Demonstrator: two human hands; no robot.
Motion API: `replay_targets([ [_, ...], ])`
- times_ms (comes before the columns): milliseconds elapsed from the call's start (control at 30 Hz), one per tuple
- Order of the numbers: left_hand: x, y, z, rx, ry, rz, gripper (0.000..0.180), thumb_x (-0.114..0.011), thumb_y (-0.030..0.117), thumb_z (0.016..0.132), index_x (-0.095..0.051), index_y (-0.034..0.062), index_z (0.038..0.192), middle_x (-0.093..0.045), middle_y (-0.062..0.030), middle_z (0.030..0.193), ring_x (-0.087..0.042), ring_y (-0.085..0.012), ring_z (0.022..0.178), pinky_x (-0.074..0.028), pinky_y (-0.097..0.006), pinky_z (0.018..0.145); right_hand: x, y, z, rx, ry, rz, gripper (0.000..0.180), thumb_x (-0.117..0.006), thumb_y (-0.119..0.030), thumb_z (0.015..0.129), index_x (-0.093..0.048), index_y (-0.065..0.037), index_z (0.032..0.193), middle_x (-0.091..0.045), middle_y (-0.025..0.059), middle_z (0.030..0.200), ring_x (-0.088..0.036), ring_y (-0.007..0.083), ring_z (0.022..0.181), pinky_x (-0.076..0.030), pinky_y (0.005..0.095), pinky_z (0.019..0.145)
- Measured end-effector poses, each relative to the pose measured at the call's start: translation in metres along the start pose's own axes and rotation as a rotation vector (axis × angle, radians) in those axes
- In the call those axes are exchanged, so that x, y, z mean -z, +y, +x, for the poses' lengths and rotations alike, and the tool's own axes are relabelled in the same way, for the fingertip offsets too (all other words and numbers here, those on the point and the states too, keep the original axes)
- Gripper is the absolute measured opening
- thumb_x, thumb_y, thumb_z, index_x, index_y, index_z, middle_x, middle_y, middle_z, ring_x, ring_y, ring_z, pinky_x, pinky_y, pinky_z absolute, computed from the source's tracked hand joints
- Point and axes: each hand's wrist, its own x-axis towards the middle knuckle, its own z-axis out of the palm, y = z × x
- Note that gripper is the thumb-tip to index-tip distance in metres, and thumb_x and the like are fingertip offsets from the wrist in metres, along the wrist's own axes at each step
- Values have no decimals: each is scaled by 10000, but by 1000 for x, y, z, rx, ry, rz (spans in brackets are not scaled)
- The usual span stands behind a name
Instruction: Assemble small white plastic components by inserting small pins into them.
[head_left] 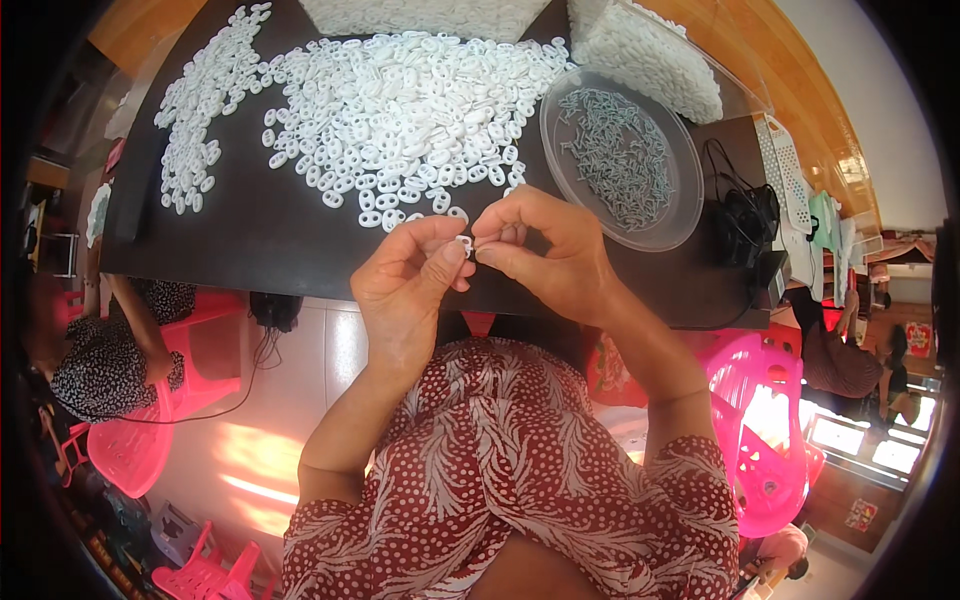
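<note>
White plastic link (464, 243), small and oval with two holes, is pinched between the fingertips of both hands just above the near edge of the dark table (250, 240). The left hand (405, 285) closes thumb and forefinger on the link's left side; the right hand (545, 250) closes thumb and forefinger on its right side, the remaining fingers curled loosely. Whether the right fingers also hold a second, smaller part cannot be told.

Behind the hands lies a broad heap of identical white links (400, 110), with a thinner scatter (200, 100) to the left. A clear round dish (665, 215) at right holds small grey pins (615, 150); a clear bag of more white parts (650, 55) stands beyond it.

Judged from its look, the link is very light, stiff and smooth, so it is apt to slip or spring away under uneven pressure. A fingertip pinch across the flat faces or the narrow ends, leaving the holes clear, appears the surest hold.
</note>
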Motion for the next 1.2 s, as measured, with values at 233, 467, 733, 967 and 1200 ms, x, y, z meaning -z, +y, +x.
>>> replay_targets([
  [233, 1, -1, 0, -19, 25, -5, 174, -624, 20, 880, -620, -58, 1035, -631, -78, 844, -594, -112, 683, -506, -235, 608, -1, 0, 0, -25, -6, 31, 146, -693, -4, 774, -653, -16, 914, -610, 10, 802, -534, 79, 722, -442, 237, 652],
  [467, 3, -1, -2, -2, 28, -2, 181, -626, 21, 880, -619, -62, 1041, -634, -77, 848, -594, -111, 685, -508, -232, 613, -3, 0, 1, -23, -23, 26, 130, -672, -15, 803, -634, -28, 927, -610, 8, 807, -541, 48, 707, -465, 209, 632],
  [733, 2, -2, -3, -25, 48, 19, 176, -622, 23, 884, -624, -62, 1038, -635, -71, 854, -592, -104, 690, -506, -226, 617, -6, 2, 2, -2, -22, -3, 130, -677, -25, 799, -638, -33, 923, -605, 2, 803, -537, 52, 696, -459, 213, 624],
  [967, 5, -4, -3, -10, 43, 1, 176, -627, 33, 886, -627, -41, 1045, -637, -55, 882, -587, -86, 711, -499, -213, 630, -8, 3, 3, -6, -15, -3, 119, -687, -32, 787, -648, -39, 899, -603, 3, 798, -534, 58, 683, -450, 221, 607],
  [1200, 4, -6, -6, -46, 48, 32, 170, -627, 40, 890, -627, -22, 1048, -605, -25, 900, -571, -71, 720, -483, -199, 638, -10, 3, 3, -32, -5, 3, 125, -694, -40, 785, -648, -41, 901, -602, 1, 789, -530, 59, 676, -450, 220, 604],
])
